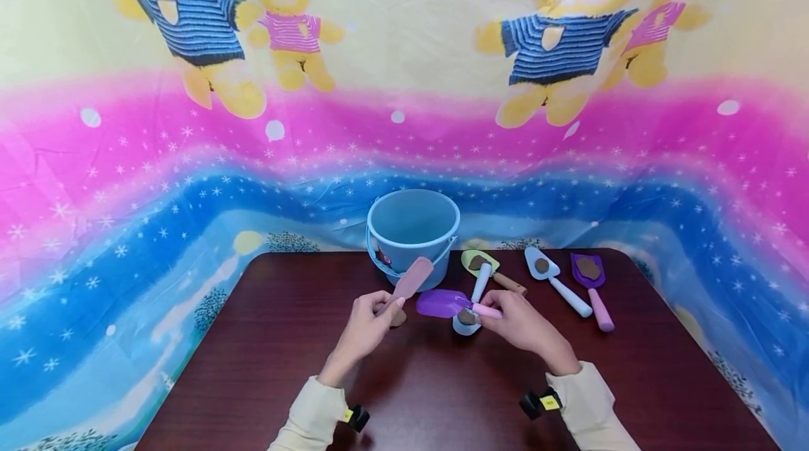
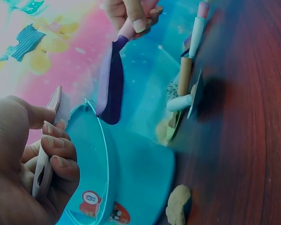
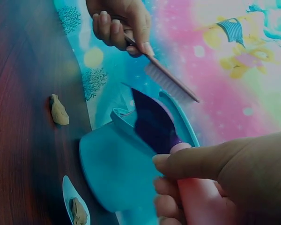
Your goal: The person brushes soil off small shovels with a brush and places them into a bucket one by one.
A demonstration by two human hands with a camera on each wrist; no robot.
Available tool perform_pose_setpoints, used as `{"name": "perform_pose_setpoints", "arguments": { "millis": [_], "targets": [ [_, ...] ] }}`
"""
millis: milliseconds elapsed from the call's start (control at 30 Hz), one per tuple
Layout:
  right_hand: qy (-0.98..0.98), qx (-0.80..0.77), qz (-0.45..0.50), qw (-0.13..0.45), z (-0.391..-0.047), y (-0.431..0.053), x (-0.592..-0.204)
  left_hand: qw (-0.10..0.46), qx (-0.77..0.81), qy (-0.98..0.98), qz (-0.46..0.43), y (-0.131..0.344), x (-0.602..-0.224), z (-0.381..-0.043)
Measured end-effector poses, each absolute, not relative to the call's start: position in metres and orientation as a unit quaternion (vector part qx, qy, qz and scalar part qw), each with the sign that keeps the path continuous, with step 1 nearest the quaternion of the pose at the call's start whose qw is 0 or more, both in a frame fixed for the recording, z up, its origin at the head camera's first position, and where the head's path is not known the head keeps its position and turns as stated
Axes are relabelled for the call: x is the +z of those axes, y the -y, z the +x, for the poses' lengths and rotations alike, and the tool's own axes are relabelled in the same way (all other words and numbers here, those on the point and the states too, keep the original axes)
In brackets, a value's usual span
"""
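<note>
A pinkish-brown brush [image 1: 413, 277] with pale bristles [image 3: 166, 82] is gripped in my left hand [image 1: 369, 324], fingers curled round its handle. My right hand [image 1: 521, 321] holds a purple toy shovel [image 1: 441, 303] by its pink handle [image 3: 201, 201], thumb along the top. The shovel blade points left toward the brush, and a gap separates the two. Behind both hands stands a light blue bucket [image 1: 413, 252]. A brown lump [image 2: 178, 204] lies on the table near the left hand. Under the right hand is a light blue scoop [image 1: 466, 329] bearing another brown lump [image 3: 78, 212].
Toward the back right lie a green shovel [image 1: 469, 257] with a wooden handle, a light blue shovel [image 1: 571, 298] and another purple shovel [image 1: 578, 260] with a pink handle, each bearing a brown lump. A printed cloth [image 1: 404, 121] hangs behind the dark table [image 1: 272, 338].
</note>
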State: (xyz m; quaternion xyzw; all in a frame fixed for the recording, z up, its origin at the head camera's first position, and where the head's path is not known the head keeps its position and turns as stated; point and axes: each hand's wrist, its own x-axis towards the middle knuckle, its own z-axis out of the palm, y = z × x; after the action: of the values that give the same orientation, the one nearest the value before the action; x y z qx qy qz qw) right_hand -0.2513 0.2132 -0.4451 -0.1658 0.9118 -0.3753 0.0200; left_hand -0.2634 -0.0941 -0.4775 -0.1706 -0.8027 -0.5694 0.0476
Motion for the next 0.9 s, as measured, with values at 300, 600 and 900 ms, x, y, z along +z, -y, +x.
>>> {"name": "perform_pose_setpoints", "arguments": {
  "millis": [300,600,900],
  "targets": [
    [-0.896,-0.385,-0.218,0.026,-0.253,-0.210,-0.446,0.002,-0.613,0.764,-0.200,0.083,-0.468,-0.260],
    [-0.902,-0.358,-0.240,-0.024,-0.259,-0.205,-0.450,-0.021,-0.615,0.759,-0.214,0.068,-0.461,-0.260],
    [-0.907,-0.356,-0.225,-0.026,-0.261,-0.200,-0.450,-0.044,-0.625,0.742,-0.237,0.053,-0.438,-0.241]
  ]
}}
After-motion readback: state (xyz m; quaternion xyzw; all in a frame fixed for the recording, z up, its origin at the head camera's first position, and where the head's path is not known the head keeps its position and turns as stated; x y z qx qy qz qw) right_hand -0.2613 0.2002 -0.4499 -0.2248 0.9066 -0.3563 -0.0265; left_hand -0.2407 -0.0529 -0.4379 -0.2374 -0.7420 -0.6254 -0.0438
